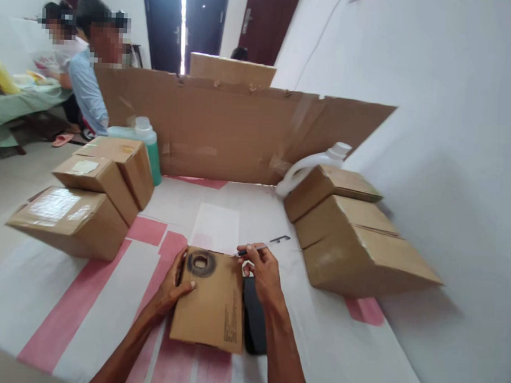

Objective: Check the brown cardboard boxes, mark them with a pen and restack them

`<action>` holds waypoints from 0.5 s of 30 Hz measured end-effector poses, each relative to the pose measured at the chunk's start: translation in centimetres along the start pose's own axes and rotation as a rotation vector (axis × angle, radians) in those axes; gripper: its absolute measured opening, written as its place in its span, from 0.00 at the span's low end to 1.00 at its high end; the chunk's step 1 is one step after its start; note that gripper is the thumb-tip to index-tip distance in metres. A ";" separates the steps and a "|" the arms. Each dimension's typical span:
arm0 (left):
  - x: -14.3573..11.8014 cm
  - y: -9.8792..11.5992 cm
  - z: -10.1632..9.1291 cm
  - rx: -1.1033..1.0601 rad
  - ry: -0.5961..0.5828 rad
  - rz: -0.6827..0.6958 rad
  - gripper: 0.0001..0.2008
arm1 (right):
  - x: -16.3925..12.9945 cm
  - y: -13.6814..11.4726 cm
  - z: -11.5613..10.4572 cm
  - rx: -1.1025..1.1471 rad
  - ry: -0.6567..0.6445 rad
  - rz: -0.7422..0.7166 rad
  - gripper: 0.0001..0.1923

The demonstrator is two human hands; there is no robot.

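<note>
A small brown cardboard box [208,308] sits on the table in front of me. Near its upper left corner is a hole with a dark ring [207,267] drawn around it. My left hand [176,287] grips the box by its left side, thumb on the top face. In the fingers of my right hand [263,268] is a pen [246,251], its tip at the upper right edge of the box. A black clip-like piece [281,238] lines up with the pen's rear; I cannot tell whether it is attached. Beside the box, partly under my right wrist, is a flat black object [253,321].
Brown boxes [85,206] line the left side, more boxes [355,235] the right. A green-liquid bottle [153,153] and a white jug [311,163] stand behind them. A cardboard panel [232,131] closes the back. White paper [215,223] lies beyond my box. Two people sit left.
</note>
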State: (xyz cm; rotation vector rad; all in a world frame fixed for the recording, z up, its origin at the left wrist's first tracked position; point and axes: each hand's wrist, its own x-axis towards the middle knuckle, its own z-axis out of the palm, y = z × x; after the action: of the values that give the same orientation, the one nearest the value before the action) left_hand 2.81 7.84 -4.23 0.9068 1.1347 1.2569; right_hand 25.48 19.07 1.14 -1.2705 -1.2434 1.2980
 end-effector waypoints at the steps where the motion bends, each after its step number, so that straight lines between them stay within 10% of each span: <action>1: 0.0 0.0 -0.1 0.016 0.011 -0.005 0.51 | 1.0 -0.1 -1.2 -0.050 0.033 -0.009 0.24; 6: 0.5 -0.3 -0.5 0.057 0.019 0.003 0.51 | 4.6 1.0 -5.8 -0.433 0.157 0.004 0.16; 15: 0.3 0.7 0.1 0.032 0.019 -0.023 0.52 | 2.8 3.3 -5.9 -0.821 0.121 0.051 0.09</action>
State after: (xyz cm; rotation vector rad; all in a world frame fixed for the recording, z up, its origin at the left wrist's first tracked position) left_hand 2.75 8.24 -3.55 0.9051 1.1804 1.2344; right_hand 31.32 21.98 -2.14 -1.9154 -1.7396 0.7205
